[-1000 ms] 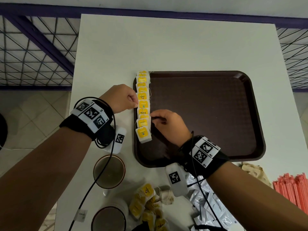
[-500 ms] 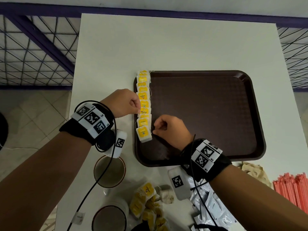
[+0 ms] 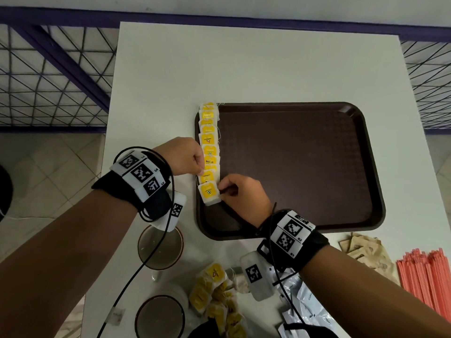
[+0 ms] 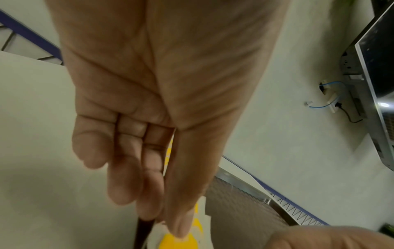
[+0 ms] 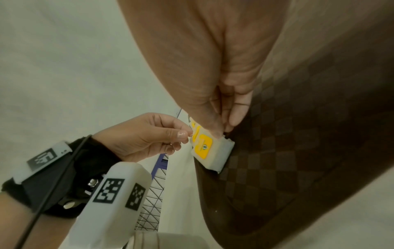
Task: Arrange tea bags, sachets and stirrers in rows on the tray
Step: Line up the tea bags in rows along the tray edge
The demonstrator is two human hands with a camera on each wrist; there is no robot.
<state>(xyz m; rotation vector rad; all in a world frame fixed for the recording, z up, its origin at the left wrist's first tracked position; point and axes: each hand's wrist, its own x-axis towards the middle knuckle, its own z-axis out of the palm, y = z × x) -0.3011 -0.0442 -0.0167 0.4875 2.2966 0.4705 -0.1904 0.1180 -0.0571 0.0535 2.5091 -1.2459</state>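
A dark brown tray [image 3: 292,167] lies on the white table. A row of yellow-labelled tea bags [image 3: 209,142] runs down its left edge. My right hand [image 3: 220,192] pinches the right side of the nearest tea bag [image 3: 208,193], thumb on top in the right wrist view [image 5: 221,133]. My left hand [image 3: 202,171] pinches the left edge of the tea bag just behind it [image 3: 207,177]. In the left wrist view its thumb [image 4: 179,230] lies on that bag's yellow label. Loose tea bags [image 3: 214,289], white sachets [image 3: 300,301], brown sachets [image 3: 366,252] and red stirrers [image 3: 427,276] lie in front of the tray.
Two cups [image 3: 159,247] [image 3: 159,318] stand at the near left, below my left wrist. The table's left edge [image 3: 109,167] is close to my left hand, with a purple railing and floor beyond. Most of the tray floor to the right of the row is bare.
Both hands have slid down the row toward me. The right hand went from mid-row to the nearest tea bag, and the left hand followed to the bag behind it.
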